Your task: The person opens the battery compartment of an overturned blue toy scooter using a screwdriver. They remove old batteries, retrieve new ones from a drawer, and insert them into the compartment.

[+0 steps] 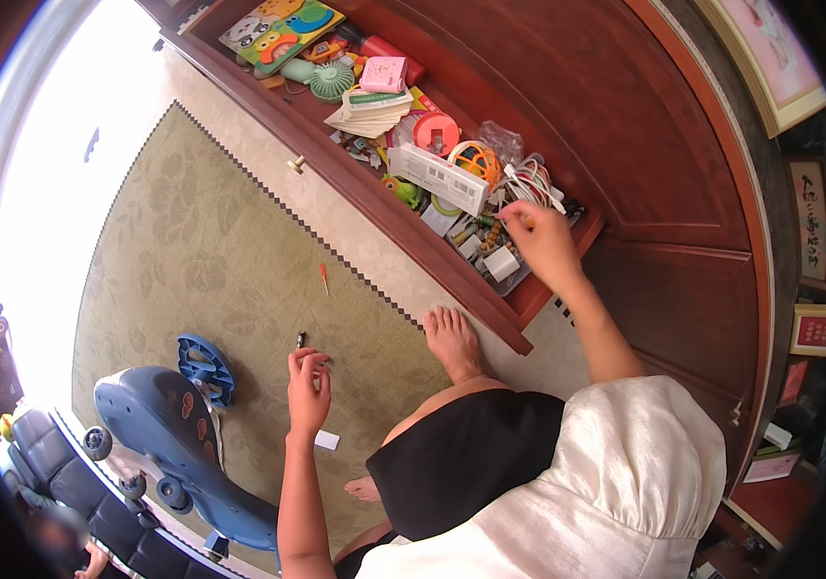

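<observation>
Over the near end of the open wooden drawer point(355, 199), my right hand point(539, 235) bends its fingers among small items; whether it pinches anything is unclear. Close to it lie a white charger block point(502, 264), a bundle of white cables point(528, 182) and a long white box point(438, 177). My left hand point(309, 383) hovers above the green rug point(239, 239) with its fingers curled, and what it holds, if anything, cannot be made out. Just beyond its fingertips is a battery point(301, 339). A small screwdriver with an orange handle point(324, 278) rests farther up the rug.
A blue ride-on toy car point(188, 449) lies tipped over at lower left, its steering wheel point(206, 369) towards the rug. A white card point(326, 439) lies beside my left forearm. The drawer also holds a green handheld fan point(331, 80) and cards point(373, 108). Another person sits at lower left.
</observation>
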### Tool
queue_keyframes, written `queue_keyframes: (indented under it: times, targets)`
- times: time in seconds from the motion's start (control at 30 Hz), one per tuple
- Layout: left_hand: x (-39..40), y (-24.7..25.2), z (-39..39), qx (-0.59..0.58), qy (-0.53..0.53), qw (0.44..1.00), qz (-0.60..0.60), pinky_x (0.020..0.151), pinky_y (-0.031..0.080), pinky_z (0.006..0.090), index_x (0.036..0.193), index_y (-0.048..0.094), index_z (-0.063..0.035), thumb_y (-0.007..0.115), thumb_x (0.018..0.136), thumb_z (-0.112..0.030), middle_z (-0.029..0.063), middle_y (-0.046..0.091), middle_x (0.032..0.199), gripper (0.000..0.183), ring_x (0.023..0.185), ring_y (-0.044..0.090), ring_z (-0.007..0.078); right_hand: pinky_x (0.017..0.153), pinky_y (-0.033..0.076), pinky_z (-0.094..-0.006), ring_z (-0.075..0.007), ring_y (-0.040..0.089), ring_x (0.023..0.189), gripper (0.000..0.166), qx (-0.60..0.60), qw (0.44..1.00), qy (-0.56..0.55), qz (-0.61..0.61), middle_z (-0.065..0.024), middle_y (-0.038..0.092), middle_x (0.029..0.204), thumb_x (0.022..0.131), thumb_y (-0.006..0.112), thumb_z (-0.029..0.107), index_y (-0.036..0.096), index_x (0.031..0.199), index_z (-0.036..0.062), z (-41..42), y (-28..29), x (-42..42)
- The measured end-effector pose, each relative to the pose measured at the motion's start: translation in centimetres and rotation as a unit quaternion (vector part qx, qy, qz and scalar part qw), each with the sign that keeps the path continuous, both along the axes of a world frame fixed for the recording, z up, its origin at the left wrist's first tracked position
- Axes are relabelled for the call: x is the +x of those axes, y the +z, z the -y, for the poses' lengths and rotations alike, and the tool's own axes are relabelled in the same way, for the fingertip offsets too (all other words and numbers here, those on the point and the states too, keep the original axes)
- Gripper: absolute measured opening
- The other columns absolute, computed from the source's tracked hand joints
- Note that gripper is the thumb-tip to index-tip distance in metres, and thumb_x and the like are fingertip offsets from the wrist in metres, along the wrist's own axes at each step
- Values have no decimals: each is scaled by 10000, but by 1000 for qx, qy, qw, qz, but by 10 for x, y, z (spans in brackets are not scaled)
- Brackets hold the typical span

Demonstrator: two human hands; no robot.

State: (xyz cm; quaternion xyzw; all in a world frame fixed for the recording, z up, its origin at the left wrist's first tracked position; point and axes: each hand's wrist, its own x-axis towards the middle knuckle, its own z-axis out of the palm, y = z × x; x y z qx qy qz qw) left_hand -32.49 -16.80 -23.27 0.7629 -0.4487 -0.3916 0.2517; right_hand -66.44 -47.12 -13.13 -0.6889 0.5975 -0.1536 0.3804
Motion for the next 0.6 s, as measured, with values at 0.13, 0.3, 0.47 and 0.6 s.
queue_keyframes:
  times: [0.13,0.3,0.47,0.6]
  targets:
    - [3,1,-3,-1,3,1000,8,847,612,372,1138,653,-23,617,994,1,135,567,1297,151,896,704,238,671,594,-497,-392,738,752,273,-151,953,108,-238,-188,730,774,957,638,121,761,1200,130,-2,-33,13]
    - [7,3,-8,-10,12,1000,15,787,585,329,1139,662,-29,621,990,31,118,581,1266,166,877,679,198,603,596,-490,-367,751,697,302,-180,918,99,-338,-169,731,733,952,616,120,737,1228,136,0,-44,22]
    - [8,-3,-16,-12,5,1000,8,780,583,324,1140,665,-30,622,990,28,110,594,1254,166,874,683,198,586,591,-477,-356,750,674,325,-174,881,138,-418,-174,730,721,914,626,78,682,1235,72,15,-60,24]
    - [8,0,-16,-17,5,1000,4,772,580,323,1133,664,-32,620,988,27,107,603,1235,163,872,686,198,578,594,-467,-350,753,673,308,-194,877,150,-414,-173,731,717,904,605,59,679,1202,67,19,-66,23]
